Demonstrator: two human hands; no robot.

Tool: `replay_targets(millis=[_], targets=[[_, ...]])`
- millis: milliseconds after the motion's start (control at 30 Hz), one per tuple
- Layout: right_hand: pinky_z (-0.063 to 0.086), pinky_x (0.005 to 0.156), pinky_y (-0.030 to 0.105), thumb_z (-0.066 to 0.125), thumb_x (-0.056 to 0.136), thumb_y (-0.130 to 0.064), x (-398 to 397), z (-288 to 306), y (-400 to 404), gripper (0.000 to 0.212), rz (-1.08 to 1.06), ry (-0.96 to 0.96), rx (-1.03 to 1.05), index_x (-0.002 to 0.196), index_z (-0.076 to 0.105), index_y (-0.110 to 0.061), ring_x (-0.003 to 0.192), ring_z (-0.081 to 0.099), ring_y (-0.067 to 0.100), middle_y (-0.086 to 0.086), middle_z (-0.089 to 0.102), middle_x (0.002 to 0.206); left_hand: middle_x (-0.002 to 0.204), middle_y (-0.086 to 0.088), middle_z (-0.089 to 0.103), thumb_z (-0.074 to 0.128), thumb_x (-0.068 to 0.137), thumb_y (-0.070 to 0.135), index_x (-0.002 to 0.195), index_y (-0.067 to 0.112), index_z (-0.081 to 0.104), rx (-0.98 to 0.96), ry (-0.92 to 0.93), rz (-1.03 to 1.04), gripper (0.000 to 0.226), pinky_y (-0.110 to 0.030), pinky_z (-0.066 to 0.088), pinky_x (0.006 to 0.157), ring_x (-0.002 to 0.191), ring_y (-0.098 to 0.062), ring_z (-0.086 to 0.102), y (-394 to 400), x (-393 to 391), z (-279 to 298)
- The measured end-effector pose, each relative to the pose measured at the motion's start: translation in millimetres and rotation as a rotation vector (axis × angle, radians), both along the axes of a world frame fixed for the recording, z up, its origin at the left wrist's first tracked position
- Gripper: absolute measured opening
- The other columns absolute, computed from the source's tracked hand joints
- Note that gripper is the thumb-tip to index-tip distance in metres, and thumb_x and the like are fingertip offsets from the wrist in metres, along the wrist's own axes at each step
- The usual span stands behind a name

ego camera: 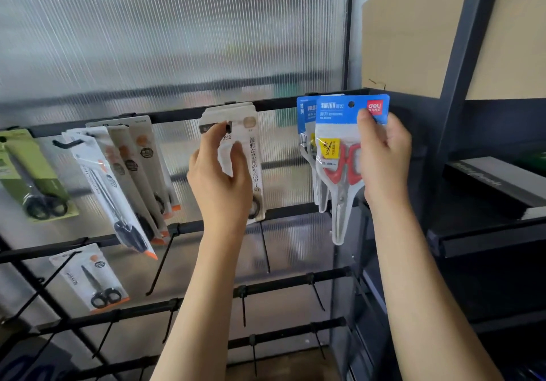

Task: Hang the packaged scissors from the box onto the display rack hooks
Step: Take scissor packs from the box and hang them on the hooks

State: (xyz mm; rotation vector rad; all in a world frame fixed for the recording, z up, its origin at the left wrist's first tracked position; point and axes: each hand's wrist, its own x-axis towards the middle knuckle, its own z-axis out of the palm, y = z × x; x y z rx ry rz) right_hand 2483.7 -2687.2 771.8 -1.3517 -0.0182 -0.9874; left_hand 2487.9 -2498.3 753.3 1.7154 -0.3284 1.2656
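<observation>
My right hand [382, 156] grips a blue-topped pack of red-handled scissors [339, 150] by its right edge, thumb on the blue card. The pack's hole sits at the top bar of the rack [280, 104], in front of two like packs [305, 121]. My left hand [220, 171] pinches the top of a white pack with Japanese print [252, 150], which hangs with others on a hook in the middle of that bar. The box is out of view.
Further left hang beige-and-orange scissor packs [139, 168], a white pack tilted forward [103, 185], a green pack [29, 174] and a lower single pack [91, 277]. Several bare black hooks [266, 247] jut from the lower bars. A dark shelf unit [487, 203] and cardboard [407, 41] stand right.
</observation>
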Motion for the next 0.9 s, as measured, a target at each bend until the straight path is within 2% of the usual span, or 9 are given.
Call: replay_targets(millis=[167, 267, 367, 500, 600, 733, 800, 900], targets=[[0.050, 0.064, 0.015, 0.055, 0.095, -0.026, 2, -3, -4, 0.013, 0.025, 0.022, -0.020, 0.099, 0.060, -0.015, 0.088, 0.067, 0.002, -0.001, 0.068, 0.099, 0.113, 0.014, 0.056, 0.050, 0.091, 0.014, 0.121, 0.011, 0.055, 0.024, -0.006, 0.022, 0.031, -0.040, 0.046, 0.091, 0.103, -0.020, 0.056, 0, 1, -2], [0.050, 0.064, 0.016, 0.055, 0.095, -0.026, 2, -4, -5, 0.015, 0.029, 0.022, -0.007, 0.102, 0.060, -0.013, 0.091, 0.067, 0.006, 0.000, 0.069, 0.102, 0.116, 0.008, 0.059, 0.050, 0.091, 0.013, 0.122, 0.010, 0.055, 0.045, 0.002, 0.038, 0.032, -0.036, 0.044, 0.092, 0.104, -0.022, 0.056, 0, 1, -2], [0.049, 0.063, 0.016, 0.055, 0.095, -0.024, 0, -4, -6, 0.011, 0.005, 0.010, 0.009, 0.098, 0.060, -0.015, 0.089, 0.068, 0.005, -0.003, 0.069, 0.097, 0.115, 0.011, 0.056, 0.050, 0.091, 0.014, 0.124, 0.009, 0.054, 0.097, -0.004, 0.083, 0.034, -0.028, 0.039, 0.091, 0.106, -0.023, 0.055, 2, 2, -5], [0.048, 0.062, 0.013, 0.055, 0.095, -0.024, -2, -2, -6, 0.013, -0.004, 0.007, -0.011, 0.100, 0.060, -0.012, 0.086, 0.067, 0.001, -0.004, 0.068, 0.096, 0.113, -0.003, 0.063, 0.051, 0.089, 0.010, 0.127, 0.004, 0.051, 0.171, 0.002, 0.208, 0.039, -0.031, 0.036, 0.087, 0.103, -0.030, 0.055, 0, 0, -14], [0.048, 0.060, 0.012, 0.055, 0.095, -0.023, 0, 0, -8, 0.008, -0.009, 0.030, -0.045, 0.096, 0.058, -0.015, 0.081, 0.066, -0.004, -0.011, 0.065, 0.090, 0.121, -0.003, 0.061, 0.049, 0.088, 0.014, 0.129, 0.006, 0.046, 0.168, 0.056, 0.229, 0.042, -0.028, 0.030, 0.086, 0.108, -0.029, 0.054, -5, -2, -24], [0.054, 0.067, 0.023, 0.055, 0.094, -0.026, 11, -4, -13, 0.011, -0.054, 0.100, -0.125, 0.089, 0.058, -0.017, 0.079, 0.066, 0.001, -0.011, 0.066, 0.085, 0.114, -0.009, 0.064, 0.044, 0.086, 0.021, 0.122, 0.003, 0.053, 0.236, 0.091, 0.262, 0.041, -0.036, 0.035, 0.085, 0.105, -0.034, 0.056, -7, -6, -36], [0.051, 0.065, 0.017, 0.054, 0.094, -0.027, 18, -5, -14, 0.014, -0.083, 0.119, -0.175, 0.093, 0.060, -0.015, 0.076, 0.064, 0.000, -0.005, 0.067, 0.089, 0.108, -0.010, 0.065, 0.044, 0.086, 0.021, 0.117, 0.003, 0.057, 0.287, 0.097, 0.297, 0.039, -0.037, 0.037, 0.082, 0.104, -0.035, 0.057, -8, -8, -42], [0.039, 0.054, 0.005, 0.054, 0.094, -0.025, 31, -1, -15, 0.021, -0.108, 0.132, -0.232, 0.098, 0.064, -0.007, 0.068, 0.056, -0.005, 0.002, 0.066, 0.090, 0.107, -0.007, 0.065, 0.043, 0.085, 0.022, 0.116, 0.006, 0.058, 0.330, 0.135, 0.330, 0.038, -0.034, 0.033, 0.081, 0.105, -0.032, 0.056, -6, -8, -50]])
